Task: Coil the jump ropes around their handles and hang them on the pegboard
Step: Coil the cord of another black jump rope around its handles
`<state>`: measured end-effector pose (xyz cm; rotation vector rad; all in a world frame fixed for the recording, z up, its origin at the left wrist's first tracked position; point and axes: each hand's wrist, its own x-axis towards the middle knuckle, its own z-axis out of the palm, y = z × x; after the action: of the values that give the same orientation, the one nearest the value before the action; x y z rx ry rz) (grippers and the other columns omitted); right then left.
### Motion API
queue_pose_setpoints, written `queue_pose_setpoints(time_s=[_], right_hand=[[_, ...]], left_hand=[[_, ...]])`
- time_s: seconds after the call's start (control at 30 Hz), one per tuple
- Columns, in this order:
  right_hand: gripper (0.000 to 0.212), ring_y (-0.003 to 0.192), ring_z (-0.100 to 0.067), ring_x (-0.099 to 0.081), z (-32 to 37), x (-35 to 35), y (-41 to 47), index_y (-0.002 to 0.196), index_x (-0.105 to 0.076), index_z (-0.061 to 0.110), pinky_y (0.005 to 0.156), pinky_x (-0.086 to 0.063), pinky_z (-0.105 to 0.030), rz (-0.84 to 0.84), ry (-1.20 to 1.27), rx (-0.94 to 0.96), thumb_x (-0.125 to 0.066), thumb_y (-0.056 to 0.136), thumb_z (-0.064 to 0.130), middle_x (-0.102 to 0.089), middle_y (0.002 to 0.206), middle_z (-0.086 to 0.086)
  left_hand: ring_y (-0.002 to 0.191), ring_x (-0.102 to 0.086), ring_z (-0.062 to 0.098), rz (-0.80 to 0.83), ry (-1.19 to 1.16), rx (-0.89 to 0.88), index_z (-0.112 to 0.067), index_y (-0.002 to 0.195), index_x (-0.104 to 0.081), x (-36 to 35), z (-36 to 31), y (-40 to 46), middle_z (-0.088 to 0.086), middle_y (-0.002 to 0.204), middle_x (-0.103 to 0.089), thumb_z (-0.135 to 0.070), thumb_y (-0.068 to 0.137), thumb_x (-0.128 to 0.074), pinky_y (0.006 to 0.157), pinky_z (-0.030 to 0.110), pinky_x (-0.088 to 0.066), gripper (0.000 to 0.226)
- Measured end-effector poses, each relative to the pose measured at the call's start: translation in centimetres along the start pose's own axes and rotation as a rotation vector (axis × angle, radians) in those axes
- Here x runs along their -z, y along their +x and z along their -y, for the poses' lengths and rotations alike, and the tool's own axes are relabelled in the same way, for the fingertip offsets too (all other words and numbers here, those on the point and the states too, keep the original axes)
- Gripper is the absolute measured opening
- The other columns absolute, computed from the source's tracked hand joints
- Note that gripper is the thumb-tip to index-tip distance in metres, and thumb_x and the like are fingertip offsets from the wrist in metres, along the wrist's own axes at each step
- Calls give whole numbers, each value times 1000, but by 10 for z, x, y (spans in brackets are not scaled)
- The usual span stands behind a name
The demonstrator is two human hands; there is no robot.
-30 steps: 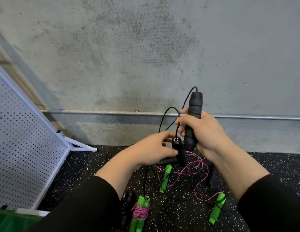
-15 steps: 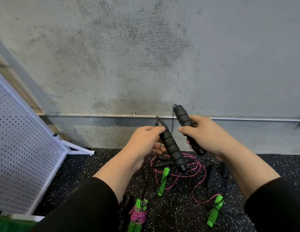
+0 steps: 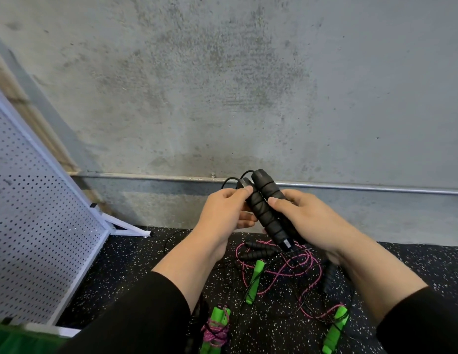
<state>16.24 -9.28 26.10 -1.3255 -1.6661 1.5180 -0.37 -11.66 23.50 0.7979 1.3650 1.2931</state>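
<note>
Black handles (image 3: 267,213), speckled black floor (image 3: 136,267)

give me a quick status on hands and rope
Left hand and right hand grip the black handles side by side. Cord uncoiled. Tangled ropes on floor below.

Ahead of us, loose jump ropes (image 3: 279,272) and green handles (image 3: 254,281) clutter the middle of the floor (image 3: 136,267). The pegboard (image 3: 36,226) walls off its left edge, the concrete wall (image 3: 222,98) its far edge; between pegboard and tangle we find bare floor.
</note>
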Motion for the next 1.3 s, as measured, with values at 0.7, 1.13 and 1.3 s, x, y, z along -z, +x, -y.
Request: queue_pose_setpoints(time_s=[0.7, 1.13, 1.3], right_hand=[[60, 78, -37, -66, 5, -8, -14, 115, -72, -2, 68, -61, -43, 427, 667, -218, -46, 98, 49, -68, 114, -32], [54, 64, -22, -54, -7, 13, -13, 133, -61, 7, 48, -44, -26, 737, 815, -110, -64, 96, 46, -60, 102, -21], [53, 74, -23, -56, -5, 17, -12, 143, -48, 6, 56, -46, -26, 921, 1038, 6, -36, 109, 45, -55, 110, -21]], left_hand=[[41, -41, 13, 150, -310, 97, -11, 109, -54, -2, -15, -6, 9, 73, -49, -41, 88, -69, 40, 24, -27, 40], [114, -59, -10, -36, 326, -533, -20, 127, -68, 24, -36, -5, -19, 117, -68, -37, 110, -30, 94, 4, -38, 45], [50, -36, 8, 102, -21, -453, -34, 94, -67, -1, -34, -17, -8, 63, -44, -52, 99, -36, 45, 23, -29, 36]])
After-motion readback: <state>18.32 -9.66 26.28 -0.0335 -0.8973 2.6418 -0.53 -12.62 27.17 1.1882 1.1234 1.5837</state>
